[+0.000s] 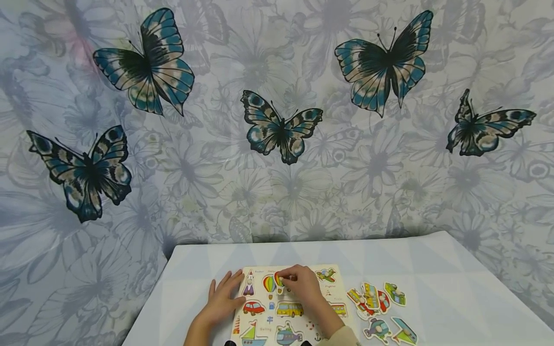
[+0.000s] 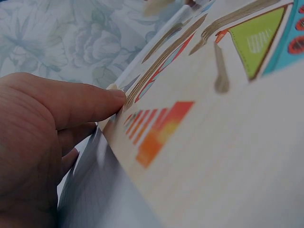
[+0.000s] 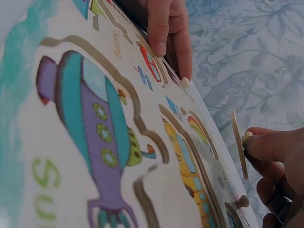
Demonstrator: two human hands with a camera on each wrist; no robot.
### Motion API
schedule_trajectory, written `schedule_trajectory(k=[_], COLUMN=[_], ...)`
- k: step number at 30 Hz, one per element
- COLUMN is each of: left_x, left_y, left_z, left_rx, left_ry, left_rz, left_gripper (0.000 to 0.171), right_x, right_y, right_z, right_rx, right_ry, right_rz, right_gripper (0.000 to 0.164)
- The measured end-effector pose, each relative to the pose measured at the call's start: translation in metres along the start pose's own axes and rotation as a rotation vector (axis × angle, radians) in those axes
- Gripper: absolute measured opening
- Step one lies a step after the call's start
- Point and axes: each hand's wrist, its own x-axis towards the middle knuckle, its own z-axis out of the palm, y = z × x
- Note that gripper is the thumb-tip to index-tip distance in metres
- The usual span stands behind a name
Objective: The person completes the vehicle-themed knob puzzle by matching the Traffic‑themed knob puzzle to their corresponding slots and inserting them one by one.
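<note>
My right hand pinches a balloon-shaped puzzle piece by its small knob. In the right wrist view the thin piece appears edge-on, raised over the board. Just left of it in the head view is the printed hot-air balloon on the wooden puzzle board. My left hand has its fingers spread along the board's left edge, and in the left wrist view the thumb touches that edge beside the striped orange print. A rocket piece lies at the board's upper left.
Loose puzzle pieces lie right of the board: an overlapping pile, a green one, a blue-grey one and a sailboat. Other printed shapes include a red car, yellow bus and submarine. Butterfly-patterned fabric hangs behind the table.
</note>
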Motion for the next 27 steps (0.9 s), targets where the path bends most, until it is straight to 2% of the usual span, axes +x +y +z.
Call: schedule_trajectory(k=[4,9,17,27], left_x=[0.0,-0.001,-0.001,-0.002], left_y=[-0.002,-0.003,0.0,0.002], left_z=[0.002,0.003,0.0,-0.001], left_rx=[-0.002,-0.006,0.001,-0.001], left_ry=[-0.003,-0.003,0.002,0.003], left_rz=[0.0,0.005,0.011,0.02], left_gripper=[0.065,0.065,0.065,0.065], right_x=[0.0,0.003,0.004,0.006], right_y=[0.0,-0.002,-0.008,-0.01], right_z=[0.012,0.025,0.034,0.038], right_rx=[-0.017,-0.101,-0.21,-0.222], right_ry=[-0.017,0.011,0.029,0.047], right_rz=[0.01,-0.03,-0.043,-0.053], right_gripper=[0.011,0.012,0.012,0.013])
